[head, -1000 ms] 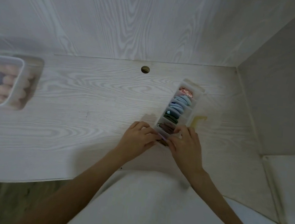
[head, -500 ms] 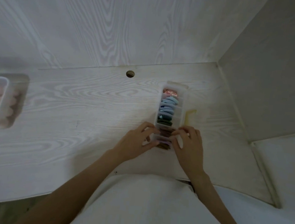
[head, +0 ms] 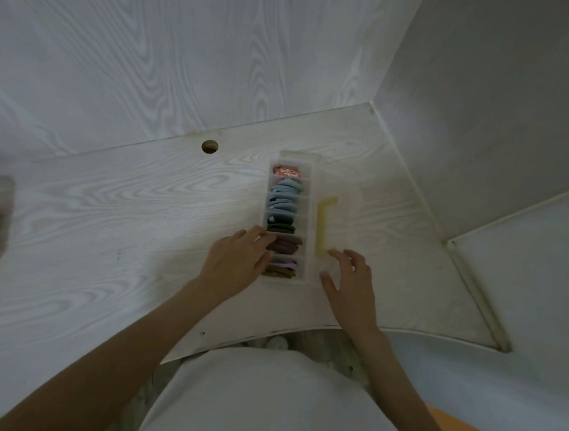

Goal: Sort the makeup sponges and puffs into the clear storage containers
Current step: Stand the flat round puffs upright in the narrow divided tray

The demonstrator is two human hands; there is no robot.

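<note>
Resting on the white desk (head: 102, 233), a clear divided container (head: 307, 217) holds colourful puffs (head: 286, 201). Left hand (head: 237, 262) touches its side with relaxed fingers; right hand (head: 349, 283) hovers spread beside it, holding nothing.

Home desk nook, pale wood-grain desktop (head: 103, 220) with cable hole (head: 209, 146), matching back panel (head: 187, 52), grey side wall (head: 508, 114)

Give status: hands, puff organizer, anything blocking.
Left hand open, fingers touching the divided container at the maroon puffs. Right hand open beside it, near yellow-handled lid. No obstruction.
</note>
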